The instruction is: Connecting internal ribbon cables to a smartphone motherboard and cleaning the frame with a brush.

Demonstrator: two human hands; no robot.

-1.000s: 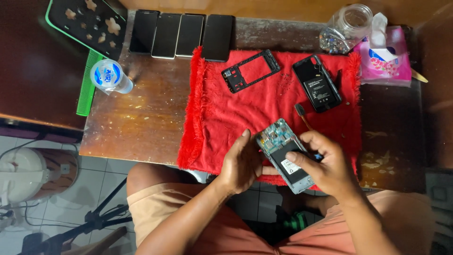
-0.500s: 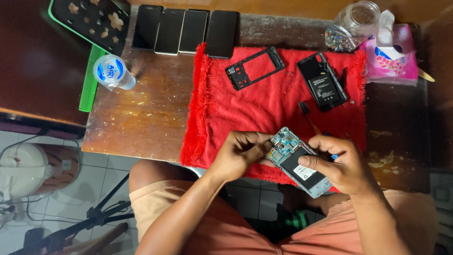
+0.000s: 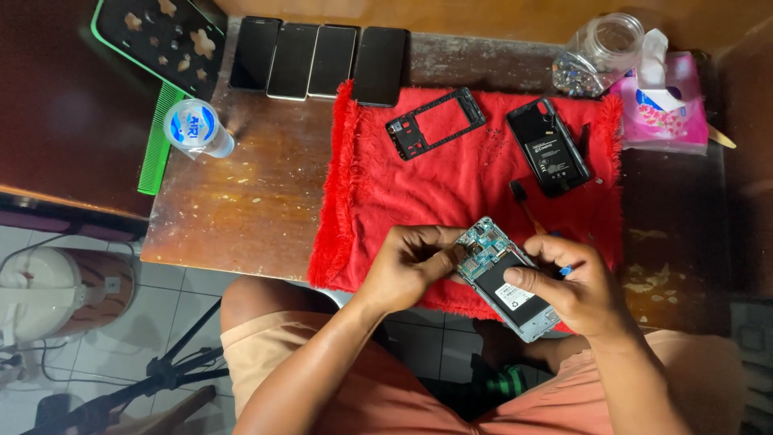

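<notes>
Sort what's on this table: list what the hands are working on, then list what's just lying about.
In hand:
- opened phone with exposed circuit board, held by left hand and right hand
- red fringed cloth beneath

Lying about:
- four dark phones in a row
- clear plastic jar
- pink tissue pack
- green comb

Phone (image 3: 506,278): lower end covered by right hand (image 3: 576,286).
Left hand (image 3: 411,266): fingertips blurred against phone's edge.
Jar (image 3: 600,52): contents too small to tell.
Tray (image 3: 161,36): cut by top edge.
</notes>
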